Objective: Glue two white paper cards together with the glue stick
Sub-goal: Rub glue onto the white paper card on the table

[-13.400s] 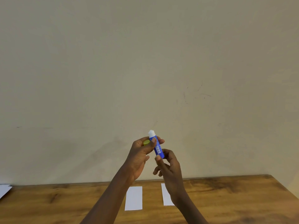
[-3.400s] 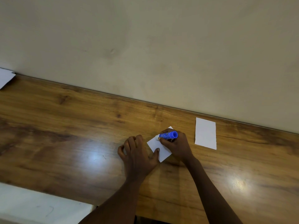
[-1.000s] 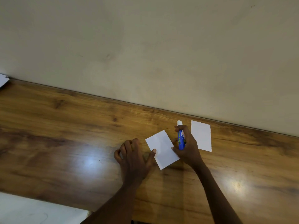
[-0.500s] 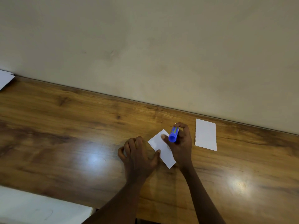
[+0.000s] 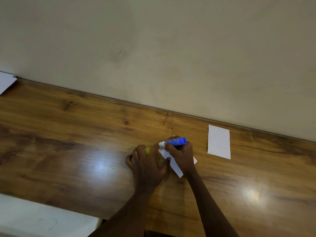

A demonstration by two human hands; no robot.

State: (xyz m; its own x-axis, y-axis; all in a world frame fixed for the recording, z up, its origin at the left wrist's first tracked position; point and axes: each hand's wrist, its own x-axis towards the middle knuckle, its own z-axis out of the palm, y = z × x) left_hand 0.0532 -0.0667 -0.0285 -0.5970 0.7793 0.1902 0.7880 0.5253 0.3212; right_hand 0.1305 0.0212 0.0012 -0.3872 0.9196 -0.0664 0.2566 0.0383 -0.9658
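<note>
My right hand (image 5: 181,155) grips the blue glue stick (image 5: 177,141), which lies nearly flat with its white tip pointing left onto the near white card (image 5: 173,164). That card lies slanted on the wooden table (image 5: 68,134), mostly hidden under my right hand. My left hand (image 5: 147,165) rests on the table at the card's left edge, thumb touching the card, with the yellow cap (image 5: 147,151) tucked between its curled fingers. A second white card (image 5: 219,141) lies flat to the right, near the wall, apart from both hands.
A beige wall (image 5: 153,48) runs along the table's far edge. A white sheet (image 5: 6,82) pokes in at the far left edge. A pale floor (image 5: 42,218) shows below the table's front edge at lower left.
The glue stick has tipped from nearly upright to lying sideways, its tip now at the card's upper left. My right hand shifted over the card. My left hand stays in place.
</note>
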